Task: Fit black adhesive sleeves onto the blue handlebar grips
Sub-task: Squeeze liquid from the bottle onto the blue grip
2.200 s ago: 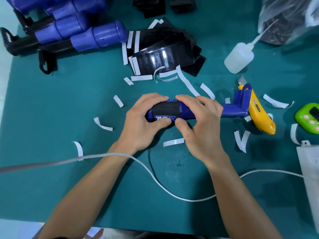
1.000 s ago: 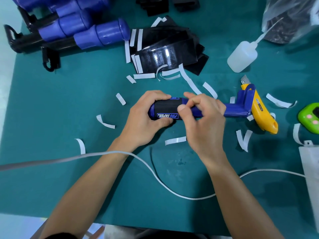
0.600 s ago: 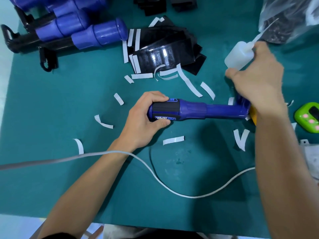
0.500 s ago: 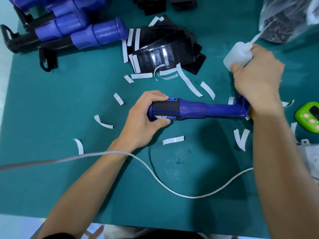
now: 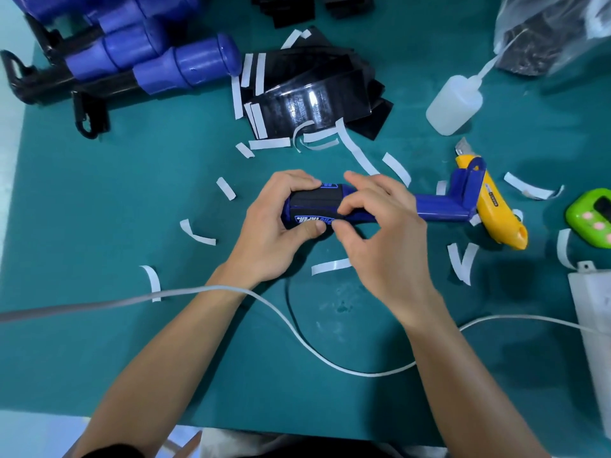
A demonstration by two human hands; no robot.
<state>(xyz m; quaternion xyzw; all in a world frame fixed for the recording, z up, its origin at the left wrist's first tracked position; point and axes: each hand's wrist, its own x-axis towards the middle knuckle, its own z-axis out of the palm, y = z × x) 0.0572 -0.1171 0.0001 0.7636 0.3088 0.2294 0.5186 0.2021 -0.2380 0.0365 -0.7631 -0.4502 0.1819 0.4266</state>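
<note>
A blue handlebar grip (image 5: 439, 208) lies across the middle of the green mat, its bracket end to the right. A black adhesive sleeve (image 5: 314, 200) is wrapped round its left end. My left hand (image 5: 274, 233) grips that left end, thumb under the printed label. My right hand (image 5: 380, 233) has curled fingers round the grip at the sleeve's right edge, index finger and thumb pinching there. A pile of black sleeves (image 5: 307, 97) with white backing strips lies farther back. More blue grips (image 5: 185, 67) on black bars lie at the back left.
A white squeeze bottle (image 5: 454, 105) stands at the back right, near a clear plastic bag (image 5: 555, 31). A yellow utility knife (image 5: 496, 206) lies by the grip's bracket. A green timer (image 5: 591, 213) and a white box (image 5: 595, 312) sit at the right edge. White backing strips and a white cable (image 5: 297, 335) lie around.
My right hand left the squeeze bottle at the back right and came back to the grip, closing on it at the sleeve's right edge. My left hand stayed in place.
</note>
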